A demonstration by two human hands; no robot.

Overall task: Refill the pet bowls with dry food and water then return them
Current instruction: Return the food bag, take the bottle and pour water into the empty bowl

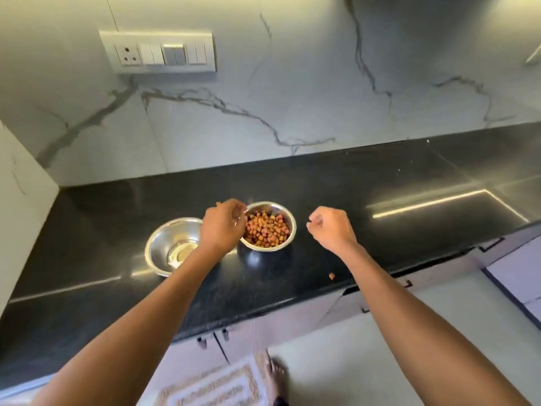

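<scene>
Two steel bowls stand side by side on the black counter (pixel 366 183). The right-hand bowl (pixel 288 219) is full of brown and orange kibble (pixel 268 230). The left-hand bowl (pixel 164 241) looks to hold a little clear water; my left forearm covers its right rim. My left hand (pixel 222 227) hovers over the food bowl's left rim with its fingers curled, and a small brown bit shows at its knuckles. My right hand (pixel 329 228) hangs just right of the food bowl, apart from it, with its fingers closed; I cannot tell whether anything is pinched in them.
One stray kibble piece (pixel 331 276) lies near the counter's front edge. A marble wall with a switch plate (pixel 159 52) rises behind. Cabinet doors with handles (pixel 202 342) sit below the counter. A patterned mat (pixel 210 385) and a bare foot (pixel 275 376) are on the floor.
</scene>
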